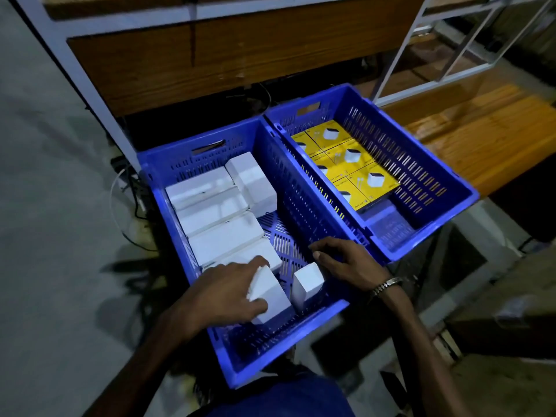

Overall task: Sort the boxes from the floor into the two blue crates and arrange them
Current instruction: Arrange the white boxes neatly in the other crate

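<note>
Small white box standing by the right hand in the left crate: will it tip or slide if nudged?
The small white box stands on end, taller than its footprint, so a nudge would probably tip it. Its faces look smooth, like plain card, so it may slide on the left crate floor. It looks rigid and likely light, like the one the left hand grips.

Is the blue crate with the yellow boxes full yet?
No. The right blue plastic crate is partly filled: flat yellow cardboard boxes cover the far part of its floor, while the near end shows bare blue bottom.
</note>
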Motion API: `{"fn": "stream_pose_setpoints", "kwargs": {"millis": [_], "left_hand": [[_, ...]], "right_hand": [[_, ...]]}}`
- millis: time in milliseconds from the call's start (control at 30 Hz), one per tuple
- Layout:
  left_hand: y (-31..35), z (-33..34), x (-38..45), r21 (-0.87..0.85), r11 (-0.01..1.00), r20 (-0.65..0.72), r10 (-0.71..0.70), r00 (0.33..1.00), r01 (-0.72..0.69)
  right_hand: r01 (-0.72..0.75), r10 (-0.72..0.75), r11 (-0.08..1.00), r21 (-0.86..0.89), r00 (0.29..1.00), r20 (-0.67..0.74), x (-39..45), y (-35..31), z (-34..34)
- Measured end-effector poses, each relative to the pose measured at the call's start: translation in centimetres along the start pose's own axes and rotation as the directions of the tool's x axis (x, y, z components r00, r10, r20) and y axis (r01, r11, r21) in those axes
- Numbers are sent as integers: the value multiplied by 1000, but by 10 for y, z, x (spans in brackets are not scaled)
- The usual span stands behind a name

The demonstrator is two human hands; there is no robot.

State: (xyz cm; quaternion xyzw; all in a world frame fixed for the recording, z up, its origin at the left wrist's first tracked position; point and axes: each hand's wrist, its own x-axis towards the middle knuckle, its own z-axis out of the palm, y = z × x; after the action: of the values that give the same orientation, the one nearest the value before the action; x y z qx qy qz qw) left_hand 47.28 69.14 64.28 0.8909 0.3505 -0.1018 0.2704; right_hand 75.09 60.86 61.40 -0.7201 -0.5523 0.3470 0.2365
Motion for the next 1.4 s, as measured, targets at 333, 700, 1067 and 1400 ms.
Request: {"fn": "stream_pose_setpoints", "kwargs": {"millis": [333,700,1067,1400], "left_hand": [[-37,-22,11,-871,486,-200,-486,851,73],[-6,-5,40,-951,-310,139,-479,867,-19],[20,38,56,-863,-502,262,-371,891,45],[42,38,75,-964,79,210,-363,908,255]], "right_hand": [[-58,68,995,-82,990,122,9,-4,2],[-150,126,797,584,989,81,26,-17,-5],[-402,295,737,543,914,277,31,-22,17],[-303,311,793,529,947,76,31,-15,22]]}}
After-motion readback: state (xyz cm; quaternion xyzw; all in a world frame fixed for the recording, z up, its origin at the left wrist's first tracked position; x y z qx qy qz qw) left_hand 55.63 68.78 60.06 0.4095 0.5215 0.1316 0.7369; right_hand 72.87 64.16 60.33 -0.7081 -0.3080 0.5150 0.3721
